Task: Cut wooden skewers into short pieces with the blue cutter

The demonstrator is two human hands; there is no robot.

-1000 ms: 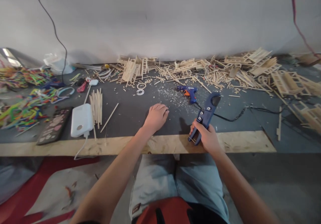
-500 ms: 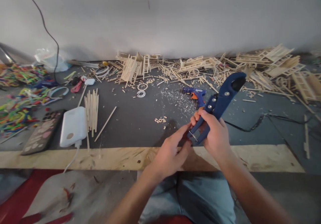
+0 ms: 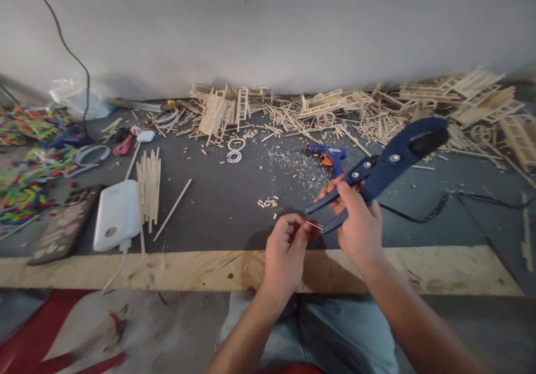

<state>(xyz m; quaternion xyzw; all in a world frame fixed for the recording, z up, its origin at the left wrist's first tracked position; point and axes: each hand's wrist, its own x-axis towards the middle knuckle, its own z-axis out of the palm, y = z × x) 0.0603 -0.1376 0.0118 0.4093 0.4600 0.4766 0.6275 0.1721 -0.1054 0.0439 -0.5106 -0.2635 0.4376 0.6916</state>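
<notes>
Over the bench edge [image 3: 209, 265], the blue cutter [image 3: 379, 167] is now gripped higher in the right hand [image 3: 355, 226], handles sprung apart since a moment ago, its wire catch [image 3: 314, 225] pinched by left hand [image 3: 287, 248] fingertips, so it looks unlocked.

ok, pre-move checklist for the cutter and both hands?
1. Right hand grips cutter: ok.
2. Handles spread apart: ok.
3. Left hand pinches the wire latch at the handle ends: ok.
4. Latch fully free of the handle: cannot tell.
5. Blade end clear of fingers: ok, it points up and away to the right.
6. Glue gun and its cord lie beyond the hands, untouched: ok.
</notes>
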